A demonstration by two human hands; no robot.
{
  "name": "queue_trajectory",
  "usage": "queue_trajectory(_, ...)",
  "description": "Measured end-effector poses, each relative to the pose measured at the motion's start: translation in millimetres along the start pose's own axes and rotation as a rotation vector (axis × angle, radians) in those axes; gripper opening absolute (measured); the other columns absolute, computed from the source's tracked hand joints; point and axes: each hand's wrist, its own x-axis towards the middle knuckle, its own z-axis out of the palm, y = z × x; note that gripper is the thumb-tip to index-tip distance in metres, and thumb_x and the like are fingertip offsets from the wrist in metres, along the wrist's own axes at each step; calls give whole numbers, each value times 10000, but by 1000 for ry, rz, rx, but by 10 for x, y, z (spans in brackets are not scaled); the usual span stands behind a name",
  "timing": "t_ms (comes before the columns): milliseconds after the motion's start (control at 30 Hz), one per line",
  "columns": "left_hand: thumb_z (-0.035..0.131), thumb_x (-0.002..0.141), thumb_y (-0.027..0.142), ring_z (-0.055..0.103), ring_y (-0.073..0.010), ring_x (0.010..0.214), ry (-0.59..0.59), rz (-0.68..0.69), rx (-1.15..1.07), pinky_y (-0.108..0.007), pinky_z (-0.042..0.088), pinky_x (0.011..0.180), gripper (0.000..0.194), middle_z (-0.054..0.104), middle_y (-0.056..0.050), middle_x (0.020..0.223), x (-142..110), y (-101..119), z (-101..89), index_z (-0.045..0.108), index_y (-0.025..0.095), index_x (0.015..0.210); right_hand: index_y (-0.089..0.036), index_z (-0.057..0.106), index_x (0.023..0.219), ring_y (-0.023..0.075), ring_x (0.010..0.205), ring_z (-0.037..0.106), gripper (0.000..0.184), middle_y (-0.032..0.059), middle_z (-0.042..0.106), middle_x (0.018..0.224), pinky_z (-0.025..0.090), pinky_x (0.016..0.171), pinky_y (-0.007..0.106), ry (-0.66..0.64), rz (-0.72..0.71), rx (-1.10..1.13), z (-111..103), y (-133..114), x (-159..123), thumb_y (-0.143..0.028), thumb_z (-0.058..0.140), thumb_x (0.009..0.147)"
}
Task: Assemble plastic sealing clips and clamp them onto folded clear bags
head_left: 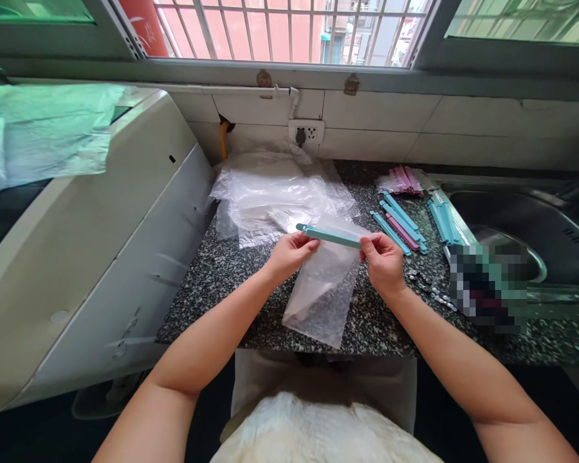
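A teal bag sealing clip (pixel 335 238) lies across the upper part of a clear plastic bag (pixel 321 299), whose lower part hangs over the speckled countertop. My left hand (pixel 292 251) pinches the clip near its left end, thumb in front. At the clip's right end, my right hand (pixel 383 257) grips it between thumb and fingers. Whether the clip is fully locked cannot be made out. Right of my right hand lie several loose teal clips (pixel 403 212) with a pink clip (pixel 402 231) among them.
A heap of clear plastic bags (pixel 275 193) lies by the wall. Pink clips (pixel 405 180) in a packet and more teal clips (pixel 444 222) sit near the metal sink (pixel 506 193). Small shiny pieces (pixel 434 292) lie beside a pixelated object (pixel 487 289). A white appliance (pixel 125 257) stands left.
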Motion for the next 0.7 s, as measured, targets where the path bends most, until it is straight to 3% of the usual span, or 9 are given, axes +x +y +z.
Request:
queue_trajectory(200,715,618,299,383,-56,488,-18,-22,52,-227,321,489,183,506,37,507,14,64,-52,627,139,610,-194,536,622,66,414,428,363,-66,484,490,340,414,206,-14,-6,-29,11,-22,-21,-509,712,657)
queue_trajectory(500,805,494,416,480,-85,554,1,-38,-64,-224,361,517,362,579,7,596,39,90,-36,624,147,655,-199,544,637,76,421,434,367,-57,489,490,347,427,220,11,-35,-57,12,-29,-32,-528,701,666)
queue_trajectory(700,763,533,485,410,-68,501,80,7,-59,-218,330,489,390,491,30,528,19,103,-38,568,151,584,-200,541,642,82,429,447,388,-54,494,503,360,431,224,-7,-32,-75,18,-37,-39,-553,700,652)
